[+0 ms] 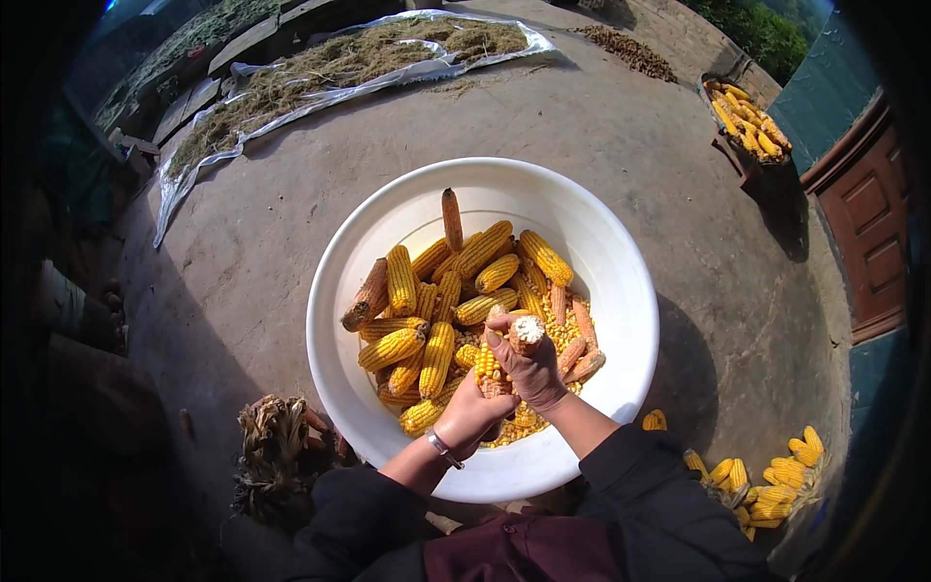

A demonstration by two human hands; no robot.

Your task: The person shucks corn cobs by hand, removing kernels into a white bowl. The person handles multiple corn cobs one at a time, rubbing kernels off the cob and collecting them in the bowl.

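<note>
A large white plastic basin (618, 291) holds whole yellow corn cobs (437, 359), bare reddish cobs (452, 220) and loose kernels (563, 333). Over its lower right middle, my left hand (474, 415) grips a partly shelled corn cob (489, 365), which still bears yellow kernels on one side. My right hand (531, 367) is closed round a bare corn cob (525, 335) with a white broken end, pressed close against the partly shelled one. A metal bracelet (444, 449) is on my left wrist.
Dry husks (273, 451) lie left of the basin, more corn cobs (778, 495) at the lower right. A basket of corn (749, 124) stands at the upper right near a brown door (869, 218). Dried plant matter covers a white sheet (349, 91) beyond.
</note>
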